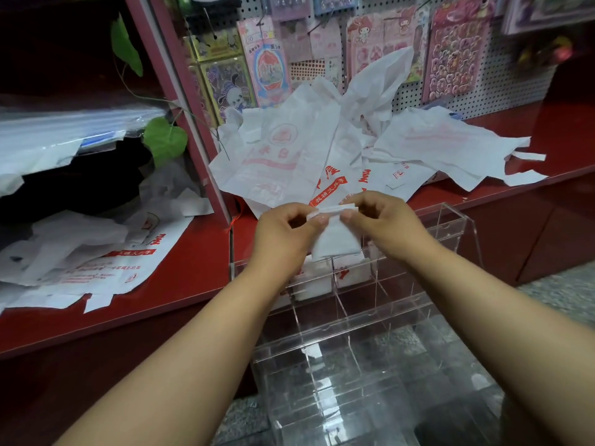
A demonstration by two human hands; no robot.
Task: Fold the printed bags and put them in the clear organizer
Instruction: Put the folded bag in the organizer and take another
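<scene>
Both hands meet at the middle of the frame over a folded white bag (335,239). The left hand (283,233) pinches the top edge of the bag at its left corner, fingers curled in, and the right hand (380,220) pinches the same edge at its right end between thumb and forefinger. The rest of the bag hangs below the fingers as a small thick packet, just above the clear organizer (354,317), which fills the lower centre of the frame. In the organizer's far compartments, right under the held packet, lie folded bags (322,278) already, white with a bit of red print showing. Behind the hands, a loose heap of printed bags (289,149) spreads across the red surface (180,259) toward the upper right, and more bags (96,259) lie flat at the left of the frame. Sticker sheets (457,49) hang on a pegboard (515,88) along the top, and a green leaf (165,140) dangles at upper left.
</scene>
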